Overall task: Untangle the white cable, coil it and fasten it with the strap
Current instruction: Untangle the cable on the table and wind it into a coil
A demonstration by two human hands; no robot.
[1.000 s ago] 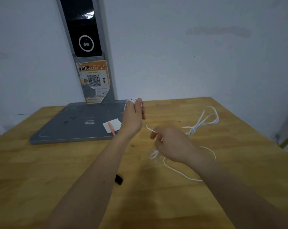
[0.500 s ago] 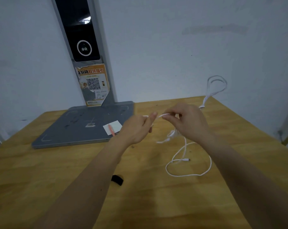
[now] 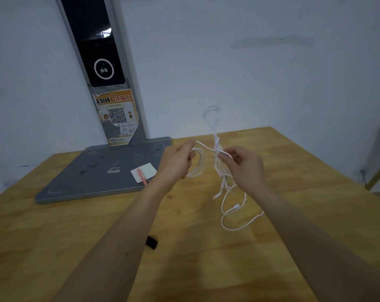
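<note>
Both hands hold the white cable (image 3: pixel 226 188) above the wooden table (image 3: pixel 304 192). My left hand (image 3: pixel 177 163) is closed on a small coil of loops that hangs to its right. My right hand (image 3: pixel 242 165) pinches a tangled bunch of strands; a blurred loop sticks up above it and loose cable trails down onto the table, ending in a curve with a small plug. A short stretch of cable runs between the two hands. The black strap (image 3: pixel 151 242) lies on the table beside my left forearm, partly hidden by it.
A grey flat base (image 3: pixel 86 177) with an upright post (image 3: pixel 97 62) stands at the back left, carrying an orange QR sticker. On the base lie a white card (image 3: pixel 146 172) and a pink pen (image 3: pixel 142 176). A pale wall lies behind.
My left hand now holds a visible coil of loops. The tall loop has swung from the far right to above my right hand, and the hands have drawn slightly apart.
</note>
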